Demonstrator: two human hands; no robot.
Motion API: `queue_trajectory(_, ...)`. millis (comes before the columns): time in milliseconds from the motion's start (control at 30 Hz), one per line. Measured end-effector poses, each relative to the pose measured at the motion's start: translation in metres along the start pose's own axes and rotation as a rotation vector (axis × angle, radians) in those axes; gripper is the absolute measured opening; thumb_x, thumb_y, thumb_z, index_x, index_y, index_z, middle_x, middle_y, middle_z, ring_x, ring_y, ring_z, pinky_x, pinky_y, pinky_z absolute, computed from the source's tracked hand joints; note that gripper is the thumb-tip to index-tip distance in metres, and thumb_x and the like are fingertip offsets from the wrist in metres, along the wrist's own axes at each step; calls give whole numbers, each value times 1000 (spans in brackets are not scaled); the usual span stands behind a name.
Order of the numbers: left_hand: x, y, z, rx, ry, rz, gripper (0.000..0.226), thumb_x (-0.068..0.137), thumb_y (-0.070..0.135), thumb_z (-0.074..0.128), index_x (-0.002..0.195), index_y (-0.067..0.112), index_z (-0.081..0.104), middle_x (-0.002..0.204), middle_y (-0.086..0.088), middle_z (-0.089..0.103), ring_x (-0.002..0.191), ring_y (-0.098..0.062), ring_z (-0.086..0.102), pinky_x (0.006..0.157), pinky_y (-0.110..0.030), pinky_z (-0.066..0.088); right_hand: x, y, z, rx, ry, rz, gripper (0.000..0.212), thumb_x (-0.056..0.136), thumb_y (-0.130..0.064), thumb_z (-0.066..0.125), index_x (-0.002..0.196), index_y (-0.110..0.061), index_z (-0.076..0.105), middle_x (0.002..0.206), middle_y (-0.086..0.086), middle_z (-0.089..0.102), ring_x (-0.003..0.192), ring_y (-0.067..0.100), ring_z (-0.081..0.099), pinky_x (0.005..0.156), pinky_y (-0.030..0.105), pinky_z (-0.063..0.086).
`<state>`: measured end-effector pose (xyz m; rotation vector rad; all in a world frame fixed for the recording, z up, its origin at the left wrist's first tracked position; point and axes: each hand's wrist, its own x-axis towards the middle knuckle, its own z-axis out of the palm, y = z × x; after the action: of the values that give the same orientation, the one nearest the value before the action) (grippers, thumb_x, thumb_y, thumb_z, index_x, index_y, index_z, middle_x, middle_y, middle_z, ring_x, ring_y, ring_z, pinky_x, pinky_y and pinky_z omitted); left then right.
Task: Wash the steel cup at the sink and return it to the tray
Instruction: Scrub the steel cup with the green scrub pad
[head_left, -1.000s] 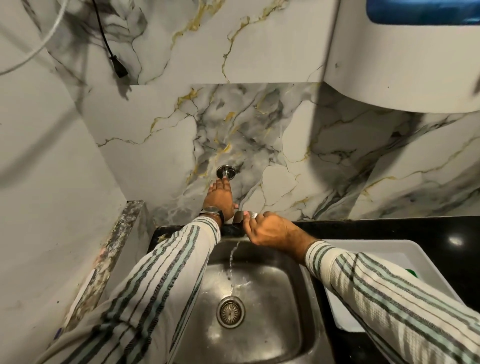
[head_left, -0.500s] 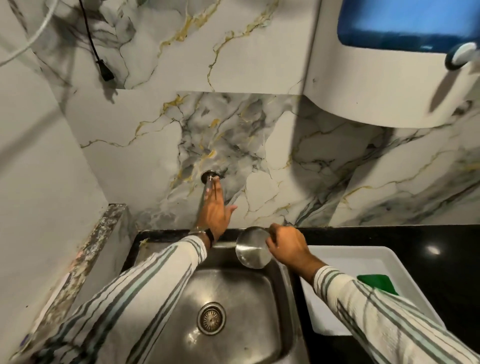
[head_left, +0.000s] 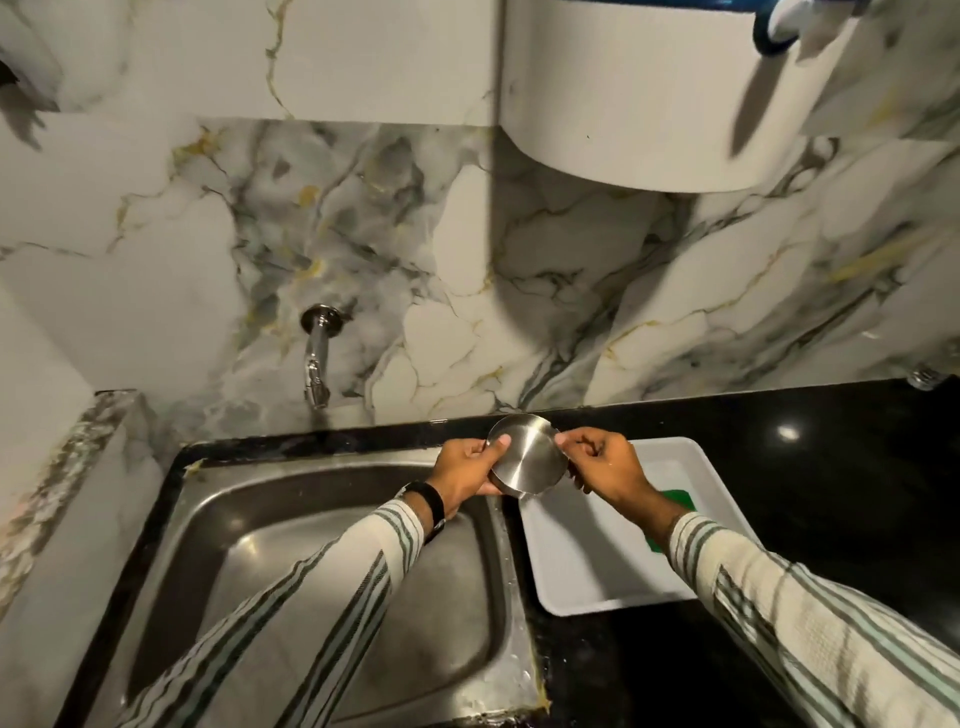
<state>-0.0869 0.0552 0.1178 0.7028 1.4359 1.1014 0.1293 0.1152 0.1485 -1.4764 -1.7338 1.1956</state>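
Both hands are on the steel cup (head_left: 527, 457) here: left hand (head_left: 467, 470) pinching its left side, right hand (head_left: 605, 467) gripping the right rim. Cup's tilted in the air between them, over the sink (head_left: 332, 561) edge, white tray (head_left: 587, 571) just below the right hand on the counter (head_left: 831, 467).
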Motion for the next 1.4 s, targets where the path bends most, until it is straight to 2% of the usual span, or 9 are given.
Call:
queue_trajectory(200, 18, -19, 33, 7, 47, -19, 33, 98, 33, 79, 97, 0, 75, 87, -5, 83, 73, -15, 84, 58, -27, 66, 21, 73, -63, -494, 50, 150, 31, 102, -33, 68, 119, -7, 71, 111, 16, 76, 106, 36, 71, 94, 35, 54)
queue_trajectory(333, 28, -38, 48, -4, 79, -42, 43, 97, 41, 78, 94, -2, 72, 87, -11, 81, 80, -22, 83, 66, -37, 70, 32, 119, -84, -835, -127, 312, 55, 104, -39, 62, 145, -3, 54, 150, 24, 49, 131, 42, 61, 120, 46, 46)
queue_trajectory(533, 37, -62, 59, -41, 86, -68, 58, 95, 49, 77, 112, -7, 76, 98, -17, 84, 88, -26, 85, 72, -35, 70, 34, 160, -86, -1016, -181, 257, 93, 91, -73, 62, 152, -6, 43, 149, 23, 51, 137, 44, 53, 116, 49, 46)
queue_trajectory(667, 36, -66, 65, -111, 90, -87, 53, 97, 43, 77, 113, -8, 77, 100, -19, 83, 86, -24, 85, 67, -29, 68, 40, 164, -91, -1080, -227, 198, 72, 95, -41, 71, 152, -8, 42, 146, 21, 56, 134, 42, 55, 114, 48, 49)
queue_trajectory(900, 23, -60, 55, -125, 95, -63, 63, 97, 49, 74, 115, -11, 75, 112, -27, 81, 105, -38, 82, 91, -53, 68, 37, 177, -111, -558, 236, 348, 39, 102, -23, 65, 127, 6, 57, 115, 34, 73, 111, 51, 70, 97, 53, 57)
queue_trajectory(1000, 16, -51, 39, -153, 105, -63, 65, 95, 52, 75, 113, -11, 76, 110, -25, 82, 104, -37, 82, 85, -49, 70, 23, 161, -113, 97, 488, 558, 24, 100, -19, 59, 112, 0, 69, 110, 26, 74, 97, 46, 72, 78, 51, 65)
queue_trajectory(1067, 10, -43, 30, -179, 111, -70, 64, 96, 51, 75, 112, -11, 76, 108, -23, 83, 102, -34, 83, 80, -44, 71, 15, 139, -110, 633, 355, 603, 23, 98, -21, 51, 102, -8, 70, 95, 16, 73, 72, 33, 72, 49, 36, 59)
queue_trajectory(1233, -13, -23, 8, -110, 106, -37, 79, 82, 60, 80, 114, -12, 74, 103, -18, 85, 99, -28, 85, 87, -50, 69, 3, 59, -69, 820, 63, 336, 34, 94, -19, 77, 124, -4, 72, 114, 20, 80, 90, 31, 82, 64, 34, 68)
queue_trajectory(1400, -39, 3, -9, -57, 133, 43, 82, 93, 57, 76, 119, -20, 67, 112, -36, 77, 107, -41, 81, 95, -59, 65, -12, -23, -17, -100, 24, -436, 40, 78, -19, 91, 104, -27, 61, 96, -5, 73, 86, 10, 71, 73, 17, 57)
